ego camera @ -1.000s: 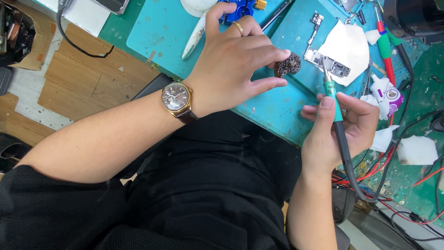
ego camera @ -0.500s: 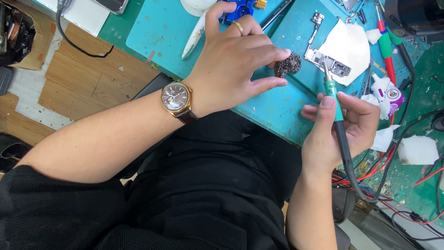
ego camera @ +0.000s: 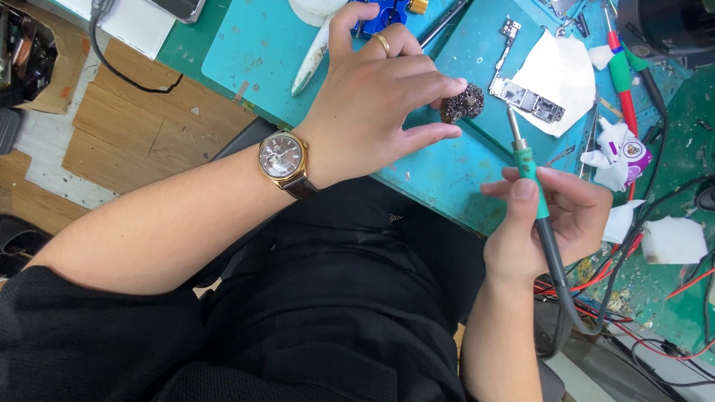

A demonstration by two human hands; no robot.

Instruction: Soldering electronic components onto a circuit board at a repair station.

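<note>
My left hand, with a ring and a wristwatch, holds a dark ball of metal cleaning wool between its fingertips just above the teal work mat. My right hand grips a soldering iron by its green handle, tip pointing up toward the wool and a small circuit board. The board lies on a white paper beyond the iron's tip.
A white tool and a blue holder lie on the mat past my left hand. Red and green pens, crumpled wrappers, white scraps and red and black wires crowd the right side. Wooden floor shows at left.
Both hands stay nearly still; the soldering iron's tip has shifted only slightly near the wool.
</note>
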